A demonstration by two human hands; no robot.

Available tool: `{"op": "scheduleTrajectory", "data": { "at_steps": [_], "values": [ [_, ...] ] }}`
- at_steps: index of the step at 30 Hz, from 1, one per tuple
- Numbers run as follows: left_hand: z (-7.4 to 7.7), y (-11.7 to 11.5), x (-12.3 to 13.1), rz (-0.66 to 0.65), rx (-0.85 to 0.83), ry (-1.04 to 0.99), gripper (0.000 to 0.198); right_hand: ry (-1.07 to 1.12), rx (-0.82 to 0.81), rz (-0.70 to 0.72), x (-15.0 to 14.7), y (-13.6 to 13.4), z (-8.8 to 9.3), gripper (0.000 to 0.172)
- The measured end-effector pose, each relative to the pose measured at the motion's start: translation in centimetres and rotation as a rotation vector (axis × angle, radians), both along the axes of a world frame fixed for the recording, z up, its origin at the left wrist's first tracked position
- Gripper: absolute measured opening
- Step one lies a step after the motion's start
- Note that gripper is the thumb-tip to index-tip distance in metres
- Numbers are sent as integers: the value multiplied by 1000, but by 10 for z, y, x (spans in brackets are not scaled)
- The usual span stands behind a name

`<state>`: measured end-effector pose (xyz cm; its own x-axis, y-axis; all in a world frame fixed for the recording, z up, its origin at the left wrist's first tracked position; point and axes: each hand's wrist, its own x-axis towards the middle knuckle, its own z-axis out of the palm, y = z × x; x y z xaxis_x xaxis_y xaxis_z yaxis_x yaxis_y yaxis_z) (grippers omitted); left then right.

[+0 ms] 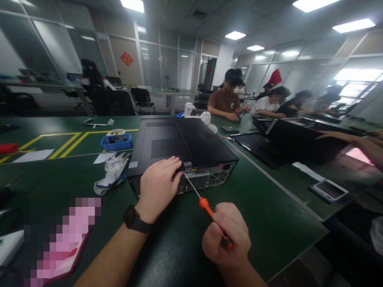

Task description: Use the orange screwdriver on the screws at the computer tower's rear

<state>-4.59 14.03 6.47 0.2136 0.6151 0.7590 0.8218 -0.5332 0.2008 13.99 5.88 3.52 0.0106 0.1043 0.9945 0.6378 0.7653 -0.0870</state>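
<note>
Two bare hands work at a black computer case (206,139), which lies flat on the green tabletop (278,215), left of its near right corner. The right hand (227,235) curls around the orange handle of a screwdriver (204,203), thumb and fingers pinching it; the shaft slants up to the case's back panel, the side facing the near edge. The left hand (160,185), with a dark band (136,219) on its wrist, rests on the top edge of that panel. Its fingers lie close together and its thumb is beside the screwdriver's tip; whether they pinch anything I cannot tell.

Left of the case are white gloves (113,171) and a blue bin (124,142) with a roll of tape (116,132) at its far side. A blurred pink thing (68,239) lies toward the tabletop's near left corner. Beyond the far edge, a person in a brown shirt (221,101) sits working.
</note>
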Motion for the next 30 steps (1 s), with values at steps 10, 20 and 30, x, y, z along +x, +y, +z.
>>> {"op": "scheduleTrajectory", "data": {
  "at_steps": [10,20,30],
  "values": [
    [1,0,-1,1,44,20,23,59,-31,27,5,3,-12,30],
    [1,0,0,-4,51,15,24,102,-23,77,3,6,-19,27],
    [1,0,0,-8,56,21,24,8,-52,42,6,1,-13,25]
  ]
}}
